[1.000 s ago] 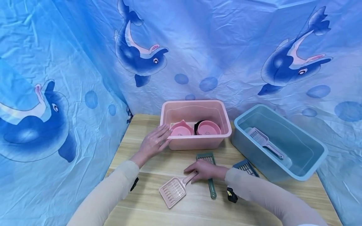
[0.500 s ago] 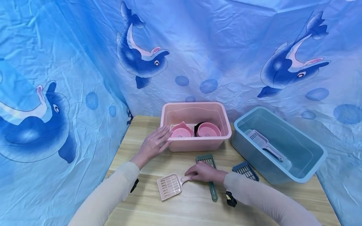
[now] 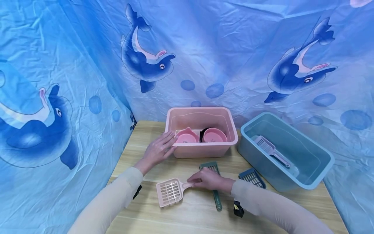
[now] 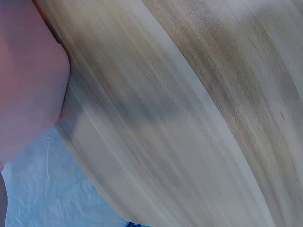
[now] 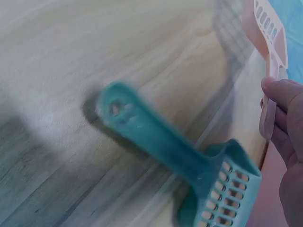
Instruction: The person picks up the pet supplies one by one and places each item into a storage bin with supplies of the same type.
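My right hand (image 3: 207,179) pinches the handle of a pale pink litter scoop (image 3: 170,192), whose slotted head points left. In the right wrist view, thumb and fingers hold the handle of the scoop (image 5: 268,90) above the wooden table. Under and beside that hand lies a green litter scoop (image 5: 161,139), partly covered in the head view. With fingers extended, my left hand (image 3: 157,149) rests on the front left corner of a pink bin (image 3: 201,151). Inside the bin are pink cat-eared bowls (image 3: 187,137) and a black item mostly hidden behind one of them.
At the right, a blue-green bin (image 3: 295,139) stands at an angle with a lavender litter scoop (image 3: 270,149) inside. A dark blue litter scoop (image 3: 252,178) lies against its near side, its handle hidden by my sleeve. Dolphin-printed sheets (image 3: 233,48) hang behind and left of the table.
The pink scoop has moved a little left and turned, its head now pointing left rather than toward me. My left hand stays on the bin. The head view has shifted slightly.
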`<state>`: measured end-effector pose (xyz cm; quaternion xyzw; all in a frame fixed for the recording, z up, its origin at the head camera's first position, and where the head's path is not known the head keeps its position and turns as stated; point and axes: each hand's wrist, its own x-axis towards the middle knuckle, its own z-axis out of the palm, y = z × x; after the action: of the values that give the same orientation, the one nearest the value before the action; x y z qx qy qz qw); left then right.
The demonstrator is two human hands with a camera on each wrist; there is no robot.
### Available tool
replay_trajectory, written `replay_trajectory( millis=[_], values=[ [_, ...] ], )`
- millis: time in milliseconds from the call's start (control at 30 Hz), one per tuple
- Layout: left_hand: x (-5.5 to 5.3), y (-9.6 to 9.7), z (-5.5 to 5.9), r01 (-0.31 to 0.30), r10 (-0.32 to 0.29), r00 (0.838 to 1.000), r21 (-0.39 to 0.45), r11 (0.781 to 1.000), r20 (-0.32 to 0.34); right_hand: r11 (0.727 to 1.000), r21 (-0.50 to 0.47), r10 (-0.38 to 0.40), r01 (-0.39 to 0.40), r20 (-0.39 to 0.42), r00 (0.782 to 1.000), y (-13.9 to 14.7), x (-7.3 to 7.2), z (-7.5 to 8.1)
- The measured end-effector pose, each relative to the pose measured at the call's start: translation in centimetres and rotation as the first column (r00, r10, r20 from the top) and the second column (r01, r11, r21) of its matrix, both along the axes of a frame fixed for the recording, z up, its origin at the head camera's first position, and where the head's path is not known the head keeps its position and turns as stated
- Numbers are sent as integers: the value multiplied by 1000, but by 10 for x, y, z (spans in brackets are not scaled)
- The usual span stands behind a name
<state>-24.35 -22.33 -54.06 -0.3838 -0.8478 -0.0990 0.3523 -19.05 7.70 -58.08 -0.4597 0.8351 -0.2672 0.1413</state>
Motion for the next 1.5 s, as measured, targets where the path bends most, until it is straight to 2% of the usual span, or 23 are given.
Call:
replay_trajectory(
  millis=[200, 467, 733, 867, 1000, 1167, 1300, 1367, 1500],
  values=[
    [-3, 4, 1, -7, 7, 1000, -29, 1000, 2, 1000, -26, 8, -9, -36, 999, 12, 2, 22],
    [-5, 6, 2, -8, 8, 1000, -26, 1000, 9, 1000, -11, 1, -2, -54, 999, 55, -2, 53],
    [-7, 6, 3, -2, 3, 1000, -24, 1000, 30, 998, 7, -70, 70, -48, 996, 101, 4, 102],
    [-6, 6, 3, -3, 4, 999, -18, 1000, 39, 995, -35, -96, 93, -121, 988, 123, 4, 126],
    [-5, 5, 3, -3, 3, 999, -8, 1000, 39, 990, -88, -126, 109, -221, 967, 145, 1, 148],
    [-3, 2, 0, -8, 8, 999, -7, 1000, 44, 977, -147, -199, 157, -348, 916, 174, -5, 171],
    [-1, 1, -1, 7, -8, 999, 13, 1000, 34, 957, -163, -284, 240, -358, 890, 197, -10, 189],
    [-1, 0, -1, 18, -19, 999, 24, 1000, 26, 942, -158, -332, 295, -337, 881, 207, -11, 198],
    [-1, -1, -1, 36, -36, 999, 40, 999, 8, 919, -150, -395, 365, -354, 848, 227, -16, 211]
  ],
)
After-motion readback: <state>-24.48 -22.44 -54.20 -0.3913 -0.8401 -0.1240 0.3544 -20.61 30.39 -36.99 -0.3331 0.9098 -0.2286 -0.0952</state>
